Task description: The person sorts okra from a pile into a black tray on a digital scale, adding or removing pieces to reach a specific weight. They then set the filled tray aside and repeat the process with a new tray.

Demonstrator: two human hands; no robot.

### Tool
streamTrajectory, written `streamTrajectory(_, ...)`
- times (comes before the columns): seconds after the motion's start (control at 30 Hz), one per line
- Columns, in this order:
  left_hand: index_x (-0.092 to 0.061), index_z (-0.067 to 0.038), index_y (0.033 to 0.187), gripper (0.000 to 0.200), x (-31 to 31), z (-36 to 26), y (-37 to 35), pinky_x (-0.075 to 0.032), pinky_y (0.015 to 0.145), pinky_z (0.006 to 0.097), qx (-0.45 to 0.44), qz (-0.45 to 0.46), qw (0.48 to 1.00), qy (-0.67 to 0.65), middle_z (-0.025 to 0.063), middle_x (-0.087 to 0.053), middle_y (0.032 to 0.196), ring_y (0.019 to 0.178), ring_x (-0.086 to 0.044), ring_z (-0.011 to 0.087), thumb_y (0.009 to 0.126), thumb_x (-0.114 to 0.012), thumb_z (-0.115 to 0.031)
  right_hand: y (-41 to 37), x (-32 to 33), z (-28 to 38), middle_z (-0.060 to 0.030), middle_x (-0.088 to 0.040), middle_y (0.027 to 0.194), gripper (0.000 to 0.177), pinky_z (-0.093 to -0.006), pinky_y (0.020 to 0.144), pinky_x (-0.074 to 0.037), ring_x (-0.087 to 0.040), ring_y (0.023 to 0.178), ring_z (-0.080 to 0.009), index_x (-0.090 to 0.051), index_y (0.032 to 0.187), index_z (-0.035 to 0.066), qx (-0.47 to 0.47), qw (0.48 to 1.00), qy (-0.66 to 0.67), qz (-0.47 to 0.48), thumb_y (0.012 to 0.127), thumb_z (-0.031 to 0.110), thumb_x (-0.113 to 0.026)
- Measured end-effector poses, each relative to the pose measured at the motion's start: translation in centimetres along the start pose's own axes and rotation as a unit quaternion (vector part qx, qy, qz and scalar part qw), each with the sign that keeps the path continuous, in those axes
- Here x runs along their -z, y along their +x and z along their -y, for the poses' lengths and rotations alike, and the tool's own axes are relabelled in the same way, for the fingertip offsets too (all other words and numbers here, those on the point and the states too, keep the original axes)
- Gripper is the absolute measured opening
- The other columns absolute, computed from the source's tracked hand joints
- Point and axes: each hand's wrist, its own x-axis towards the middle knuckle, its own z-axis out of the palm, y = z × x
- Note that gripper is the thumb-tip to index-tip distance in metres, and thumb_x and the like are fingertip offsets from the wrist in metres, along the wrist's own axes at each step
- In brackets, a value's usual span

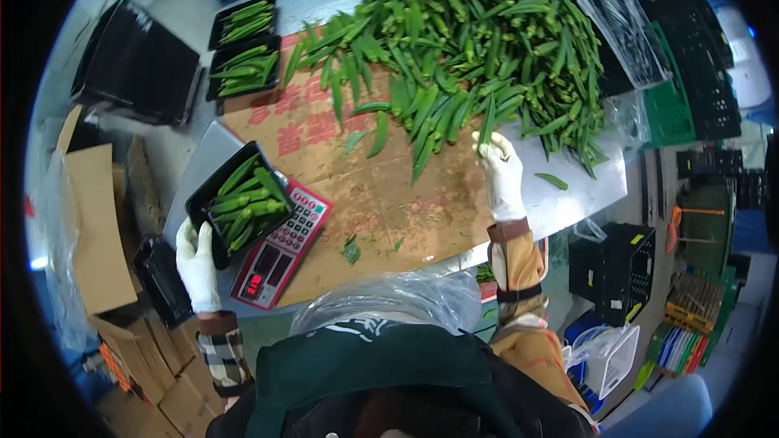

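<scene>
My left hand [195, 264], in a white glove, grips the near left edge of a black tray [213, 250] holding several okra pods [247, 201]. That tray is over the red and white digital scale [280, 255], whose keypad and lit display show beside it. At the right, my right hand [501, 174], also gloved in white, has its fingers pinched at the lower end of an okra pod [488, 123], at the near edge of the big okra pile [487, 32].
Two black trays of okra [247, 69] stand at the back left on the cardboard-covered table [365, 186]. Loose pods and leaf scraps lie about. Cardboard boxes [97, 227] are at the left, black crates [613, 272] on the right floor.
</scene>
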Motion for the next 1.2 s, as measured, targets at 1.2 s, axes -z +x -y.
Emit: streamTrajectory(1.2, -0.061, 0.003, 0.111, 0.023, -4.6, -8.5, 16.3, -0.057, 0.048, 0.0315, 0.089, 0.176, 0.962, -0.190, 0.0140, -0.068, 0.086, 0.062, -0.071, 0.0240, 0.097, -0.058, -0.016, -16.9, -4.8, -11.5, -0.0070, -0.074, 0.107, 0.021, -0.0262, 0.091, -0.053, -0.066, 0.097, -0.0121, -0.070, 0.117, -0.003, -0.153, 0.951, -0.225, 0.144, 0.096, 0.001, -0.068)
